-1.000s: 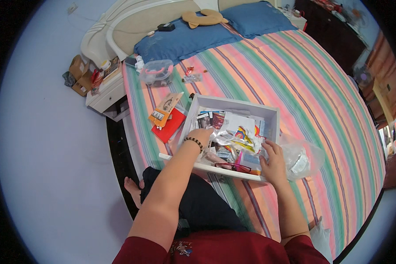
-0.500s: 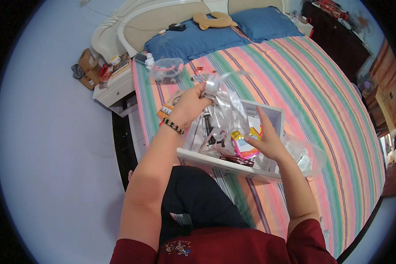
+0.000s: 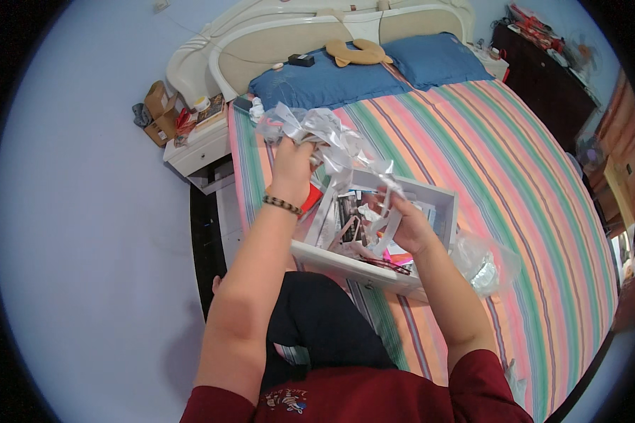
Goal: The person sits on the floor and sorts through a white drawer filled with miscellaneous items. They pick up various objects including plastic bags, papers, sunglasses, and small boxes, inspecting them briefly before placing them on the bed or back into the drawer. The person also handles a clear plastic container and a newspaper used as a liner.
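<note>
A tangle of shiny silver-white ribbon [image 3: 324,127] hangs above the bed, with my left hand [image 3: 291,173] closed around its left part. One strand slopes down to my right hand [image 3: 410,229], whose thumb and fingers pinch it over the drawer. Beneath both hands a white drawer box [image 3: 441,199] lies on the bed, full of loose papers, crumpled white bits and packets. A thin dark-red frame [image 3: 388,266], like eyeglasses, rests at its near side. Past the drawer's left wall, close to my left wrist, shows a red item [image 3: 312,196].
A clear plastic bag [image 3: 485,262] sits against the drawer's right side on the striped bedspread [image 3: 529,211]. Blue pillows [image 3: 430,60] and a tan neck pillow [image 3: 356,53] lie by the headboard. To the left stands a white nightstand [image 3: 199,151] beside a cardboard box [image 3: 161,116].
The ribbon has risen out of the drawer and spread leftward with my left hand. My right hand, spread apart before, has closed on a strand.
</note>
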